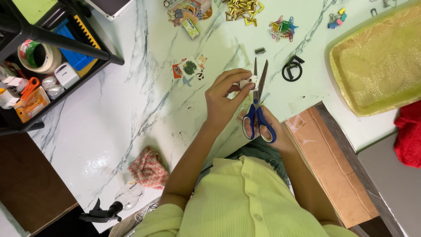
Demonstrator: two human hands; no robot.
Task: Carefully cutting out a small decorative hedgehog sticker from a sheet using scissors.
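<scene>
Two hands work over the marble bench [131, 109]: left hand [221, 101] fingers pinch a small white cutout [247, 83], right hand [263, 129] fingers grip blue-handled scissors [258, 105], blades parted at its edge, trimming apparently unfinished; cut stickers [189, 68] lie left.

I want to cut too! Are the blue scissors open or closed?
Open. The blue-handled scissors in the right hand have blades spread in a narrow V around the small white piece pinched by the left hand.
</scene>
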